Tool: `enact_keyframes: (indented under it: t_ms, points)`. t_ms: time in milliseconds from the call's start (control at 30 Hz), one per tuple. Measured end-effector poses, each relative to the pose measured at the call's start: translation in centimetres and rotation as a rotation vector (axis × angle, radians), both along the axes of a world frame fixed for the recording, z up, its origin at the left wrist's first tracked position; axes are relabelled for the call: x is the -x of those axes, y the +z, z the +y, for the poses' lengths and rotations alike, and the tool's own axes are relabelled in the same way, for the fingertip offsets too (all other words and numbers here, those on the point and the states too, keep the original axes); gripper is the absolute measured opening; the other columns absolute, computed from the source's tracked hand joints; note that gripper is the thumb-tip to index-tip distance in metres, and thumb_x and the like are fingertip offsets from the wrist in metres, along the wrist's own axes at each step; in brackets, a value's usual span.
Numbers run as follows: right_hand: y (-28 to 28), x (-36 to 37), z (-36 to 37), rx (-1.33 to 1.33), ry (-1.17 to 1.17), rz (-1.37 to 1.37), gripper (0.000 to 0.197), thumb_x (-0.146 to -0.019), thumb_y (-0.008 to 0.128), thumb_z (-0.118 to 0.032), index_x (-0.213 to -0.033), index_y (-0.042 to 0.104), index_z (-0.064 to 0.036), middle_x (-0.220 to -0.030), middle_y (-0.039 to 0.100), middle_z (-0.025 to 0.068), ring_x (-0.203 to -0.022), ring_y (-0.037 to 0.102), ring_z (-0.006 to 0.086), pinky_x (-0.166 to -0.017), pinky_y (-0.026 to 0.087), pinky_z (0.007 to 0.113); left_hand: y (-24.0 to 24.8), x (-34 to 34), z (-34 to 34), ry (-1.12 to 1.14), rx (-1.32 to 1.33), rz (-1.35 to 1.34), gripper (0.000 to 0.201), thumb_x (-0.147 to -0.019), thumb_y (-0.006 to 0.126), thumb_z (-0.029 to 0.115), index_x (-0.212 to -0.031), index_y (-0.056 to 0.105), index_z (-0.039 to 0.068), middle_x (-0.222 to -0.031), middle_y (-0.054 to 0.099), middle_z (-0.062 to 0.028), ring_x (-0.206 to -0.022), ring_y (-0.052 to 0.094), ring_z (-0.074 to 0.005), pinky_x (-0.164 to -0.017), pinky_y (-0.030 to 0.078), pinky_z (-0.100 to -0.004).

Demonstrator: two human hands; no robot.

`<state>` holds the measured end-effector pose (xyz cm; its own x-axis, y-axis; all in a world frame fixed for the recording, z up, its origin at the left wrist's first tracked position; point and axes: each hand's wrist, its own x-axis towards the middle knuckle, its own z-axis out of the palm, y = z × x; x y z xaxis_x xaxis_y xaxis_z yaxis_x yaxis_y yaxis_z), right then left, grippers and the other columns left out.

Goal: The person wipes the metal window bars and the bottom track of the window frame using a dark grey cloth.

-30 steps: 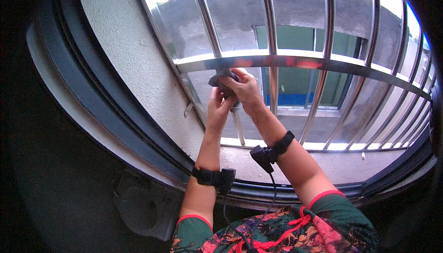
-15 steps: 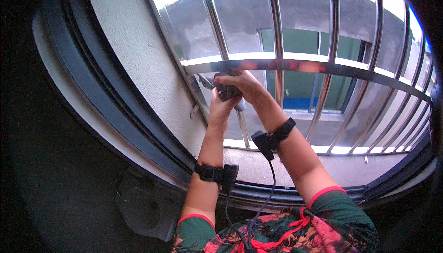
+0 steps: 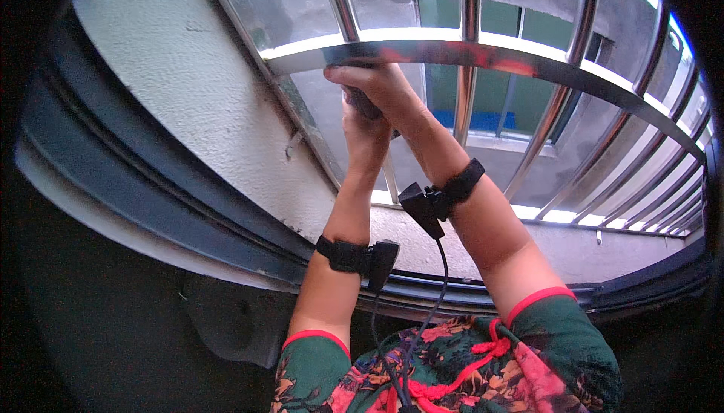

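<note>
Both my arms reach out to a metal window grille. A dark grey crumpled cloth (image 3: 365, 104) shows between my hands, just under the grille's horizontal rail (image 3: 445, 53). My right hand (image 3: 381, 85) is closed over it from above, its fingers pointing left near the rail's underside. Below, my left hand (image 3: 365, 133) is closed around the cloth's lower left side, with most of its fingers hidden. Behind the hands runs a vertical bar (image 3: 390, 179), whose upper part they cover.
Shiny vertical bars (image 3: 469, 2) stand along the grille. A rough white wall (image 3: 162, 66) and dark window frame (image 3: 151, 179) curve along the left. A small hook (image 3: 292, 144) sticks out of the wall. Beyond lies a grey building with a green-tinted window (image 3: 490, 74).
The view has shifted, and the grille sits higher in the picture and looks closer. My hands stay together at the bar below the rail, and less of the cloth shows.
</note>
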<state>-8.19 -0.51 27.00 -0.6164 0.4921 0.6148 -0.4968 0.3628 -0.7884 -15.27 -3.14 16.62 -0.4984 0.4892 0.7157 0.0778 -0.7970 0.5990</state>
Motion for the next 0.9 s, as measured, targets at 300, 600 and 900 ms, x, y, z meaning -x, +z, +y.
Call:
enact_keyframes:
  t_ms: [300,600,900]
  points:
    - [-15.5,-0.1,-0.8,0.249,-0.052,-0.138,0.025,-0.079,0.074,-0.021,-0.071,0.055,-0.0063,-0.066,0.050,-0.0036,-0.063,0.046,0.0069,-0.057,0.040,0.024,-14.0,-1.0,-2.8,0.639,0.780,0.486,0.043,-0.089,0.065,0.026,-0.126,0.048,0.012,-0.102,0.067,-0.0138,-0.092,0.067,-0.0321,-0.076,0.052,-0.0434]
    - [-4.0,0.4,1.5,0.103,-0.121,-0.139,0.026,-0.076,0.075,-0.021,-0.072,0.060,-0.0008,-0.066,0.055,0.0005,-0.064,0.052,0.0118,-0.062,0.045,0.029,-3.5,1.0,0.3,0.416,0.484,0.223,0.059,-0.085,0.067,0.030,-0.135,0.045,0.009,-0.102,0.067,-0.0220,-0.103,0.065,-0.0369,-0.084,0.049,-0.0406]
    - [-2.9,0.5,-0.1,0.034,-0.077,-0.038,0.019,-0.080,0.070,-0.017,-0.075,0.059,-0.0036,-0.067,0.054,-0.0019,-0.063,0.051,0.0090,-0.057,0.043,0.028,-5.5,1.7,1.1,0.350,0.338,0.184,0.049,-0.088,0.067,0.020,-0.127,0.046,0.000,-0.111,0.065,-0.0193,-0.103,0.065,-0.0286,-0.084,0.049,-0.0367]
